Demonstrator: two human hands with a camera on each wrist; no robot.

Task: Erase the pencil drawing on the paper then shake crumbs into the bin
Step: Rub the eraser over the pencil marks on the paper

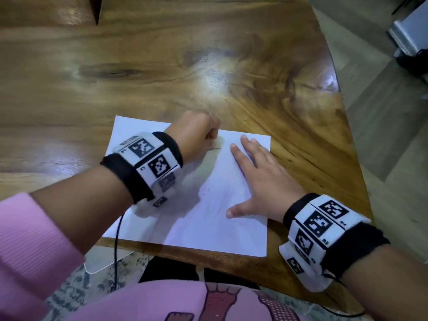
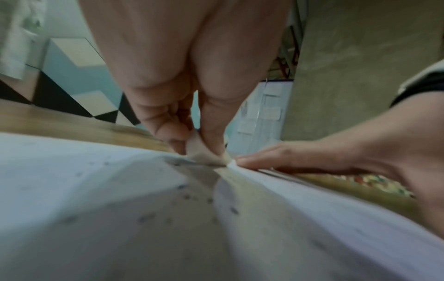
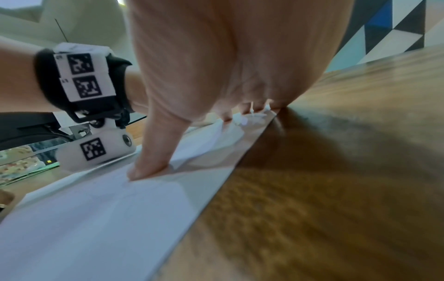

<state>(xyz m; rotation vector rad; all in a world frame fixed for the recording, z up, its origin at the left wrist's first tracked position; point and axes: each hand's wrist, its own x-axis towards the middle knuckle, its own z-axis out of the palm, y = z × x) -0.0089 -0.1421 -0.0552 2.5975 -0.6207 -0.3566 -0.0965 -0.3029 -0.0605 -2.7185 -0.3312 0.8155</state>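
Note:
A white sheet of paper (image 1: 201,218) lies near the front edge of the wooden table (image 1: 162,66). My left hand (image 1: 199,133) is curled at the sheet's far edge and pinches a pale eraser (image 2: 199,152) whose lower edge touches the paper (image 2: 96,209). Dark crumbs (image 2: 187,196) are scattered on the sheet below the eraser. My right hand (image 1: 257,179) lies flat on the right half of the sheet with fingers spread, and its thumb (image 3: 149,167) presses the paper (image 3: 96,228). A faint pencil mark (image 1: 214,148) shows beside the left hand. No bin is in view.
The table's curved right edge (image 1: 347,126) drops to a tiled floor. A grey box-like object (image 1: 410,35) stands on the floor at the far right. A black cable (image 1: 117,239) hangs from my left wrist over the table's front edge.

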